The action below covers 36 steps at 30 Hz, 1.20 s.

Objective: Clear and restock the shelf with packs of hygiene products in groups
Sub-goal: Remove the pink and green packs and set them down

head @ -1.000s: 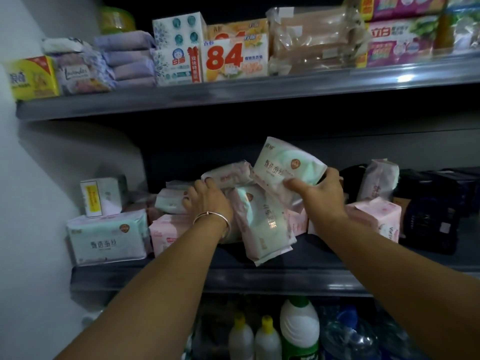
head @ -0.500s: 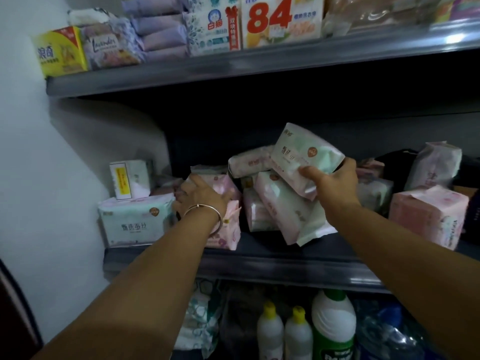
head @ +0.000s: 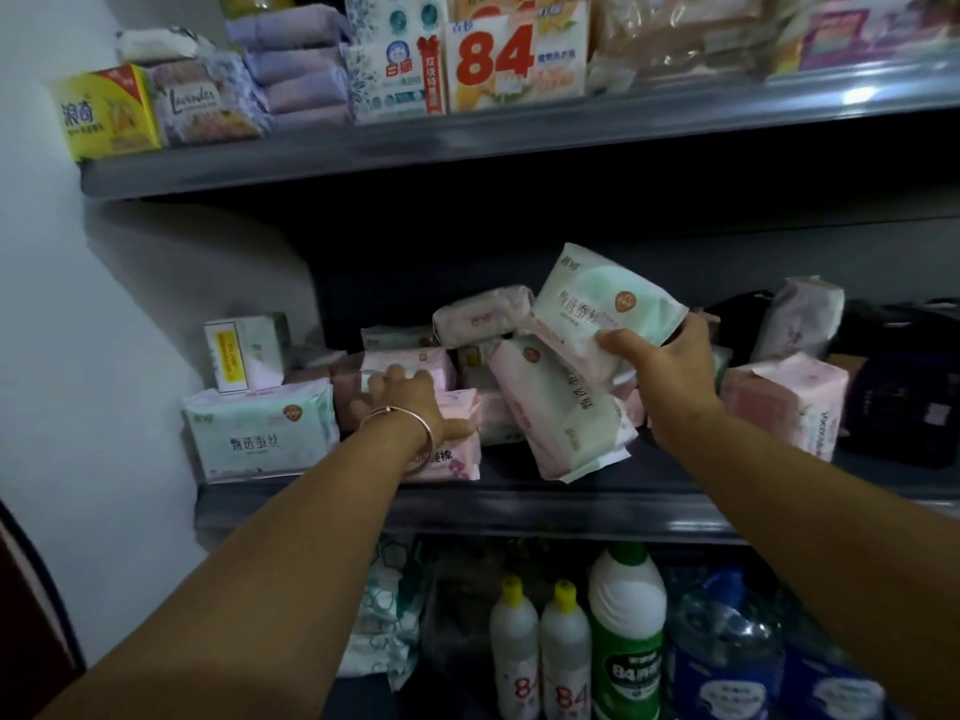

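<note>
On the middle shelf (head: 519,504) lies a loose heap of soft hygiene packs. My right hand (head: 662,366) grips a mint-and-white pack (head: 592,304), tilted, above the heap. Under it a pink-and-mint pack (head: 561,418) leans over the shelf front. My left hand (head: 410,402), with a bangle at the wrist, rests on pink packs (head: 452,439) left of centre, thumb along their side. A mint pack (head: 260,433) stands at the far left with a small white box (head: 244,356) on top.
More pink packs (head: 789,402) and dark packs (head: 904,402) fill the shelf's right side. The upper shelf (head: 467,142) carries boxes and purple packs. Bottles (head: 626,631) stand below. A white wall (head: 78,330) bounds the left.
My left hand has shifted left from the middle of the heap onto the pink packs. My right hand keeps hold of the mint pack. The camera has come closer.
</note>
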Each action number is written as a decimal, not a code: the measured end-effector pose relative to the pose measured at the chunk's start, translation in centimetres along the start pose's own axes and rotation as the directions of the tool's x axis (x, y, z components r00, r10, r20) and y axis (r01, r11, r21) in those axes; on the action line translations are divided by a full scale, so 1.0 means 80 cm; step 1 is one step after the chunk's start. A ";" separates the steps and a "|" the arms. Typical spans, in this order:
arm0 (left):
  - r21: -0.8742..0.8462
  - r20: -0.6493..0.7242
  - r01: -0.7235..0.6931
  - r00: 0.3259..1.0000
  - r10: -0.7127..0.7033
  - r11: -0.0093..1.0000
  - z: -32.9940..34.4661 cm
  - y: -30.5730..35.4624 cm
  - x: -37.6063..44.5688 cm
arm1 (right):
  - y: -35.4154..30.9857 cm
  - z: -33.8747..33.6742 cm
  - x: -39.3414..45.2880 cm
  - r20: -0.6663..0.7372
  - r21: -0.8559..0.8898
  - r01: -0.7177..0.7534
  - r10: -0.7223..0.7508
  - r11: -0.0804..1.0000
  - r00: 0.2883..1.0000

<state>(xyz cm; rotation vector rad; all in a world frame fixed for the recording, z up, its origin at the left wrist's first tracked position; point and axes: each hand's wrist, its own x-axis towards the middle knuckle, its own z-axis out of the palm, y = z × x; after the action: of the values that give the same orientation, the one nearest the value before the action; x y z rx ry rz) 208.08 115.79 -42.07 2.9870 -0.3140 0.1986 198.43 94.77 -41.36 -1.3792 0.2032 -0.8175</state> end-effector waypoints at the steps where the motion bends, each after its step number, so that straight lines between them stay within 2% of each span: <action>1: -0.043 -0.035 -0.063 0.997 0.062 0.997 0.002 0.009 0.000 | -0.004 -0.004 0.000 -0.024 -0.014 0.020 -0.021 1.000 0.999; 4: -0.164 -0.220 -0.252 0.952 0.214 0.954 0.001 0.055 -0.010 | -0.012 -0.017 0.007 -0.093 -0.070 0.077 -0.084 0.995 0.992; 6: -0.094 -0.330 -0.318 0.904 0.272 0.943 0.007 0.089 -0.016 | -0.010 -0.029 0.014 -0.136 -0.125 0.096 -0.113 0.987 0.984; 8: 0.076 -0.527 -0.298 0.798 0.292 0.951 0.015 0.114 -0.015 | -0.003 -0.043 0.023 -0.158 -0.161 0.104 -0.130 0.981 0.979; 9: 0.140 -0.608 -0.308 0.724 0.327 0.941 0.015 0.122 -0.014 | 0.002 -0.049 0.028 -0.162 -0.172 0.100 -0.128 0.980 0.978; 10: 0.207 -0.649 -0.357 0.646 0.401 0.911 0.016 0.132 -0.012 | 0.008 -0.055 0.033 -0.165 -0.184 0.096 -0.128 0.978 0.978; 11: 0.263 -0.606 -0.429 0.624 0.494 0.864 0.018 0.143 -0.010 | 0.012 -0.061 0.037 -0.169 -0.197 0.094 -0.128 0.976 0.977; 12: 0.289 -0.536 -0.504 0.619 0.574 0.814 0.020 0.154 -0.009 | 0.016 -0.066 0.042 -0.173 -0.203 0.092 -0.128 0.975 0.976; 13: 0.300 -0.424 -0.558 0.649 0.632 0.774 0.022 0.165 -0.009 | 0.019 -0.070 0.046 -0.176 -0.201 0.087 -0.123 0.976 0.977; 16: 0.374 -0.122 -0.623 0.701 0.702 0.687 0.034 0.188 -0.003 | 0.022 -0.079 0.057 -0.165 -0.204 0.079 -0.114 0.976 0.980; 18: 0.417 -0.063 -0.617 0.713 0.698 0.667 0.042 0.192 0.004 | 0.021 -0.085 0.063 -0.156 -0.233 0.084 -0.123 0.969 0.980; 25: 0.455 -0.070 -0.472 0.826 0.559 0.755 0.038 0.147 0.025 | 0.010 -0.105 0.079 -0.145 -0.277 0.119 -0.164 0.954 0.976; 28: 0.359 -0.169 -0.411 0.855 0.491 0.838 0.036 0.159 0.021 | 0.007 -0.103 0.086 -0.179 -0.243 0.090 -0.136 0.966 0.974; 30: 0.302 -0.292 -0.381 0.836 0.465 0.874 0.034 0.174 0.023 | 0.002 -0.101 0.088 -0.192 -0.210 0.077 -0.119 0.975 0.974; 32: 0.295 -0.363 -0.419 0.782 0.506 0.859 0.036 0.190 0.030 | -0.004 -0.101 0.092 -0.210 -0.188 0.081 -0.121 0.979 0.970; 36: 0.270 -0.311 -0.608 0.679 0.665 0.746 0.043 0.232 0.038 | -0.018 -0.105 0.100 -0.241 -0.155 0.105 -0.140 0.982 0.960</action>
<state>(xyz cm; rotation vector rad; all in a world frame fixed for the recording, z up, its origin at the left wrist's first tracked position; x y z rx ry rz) 207.41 96.69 -42.81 2.7254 -1.3395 0.9078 198.77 83.27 -39.31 -1.4286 0.3809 -1.1005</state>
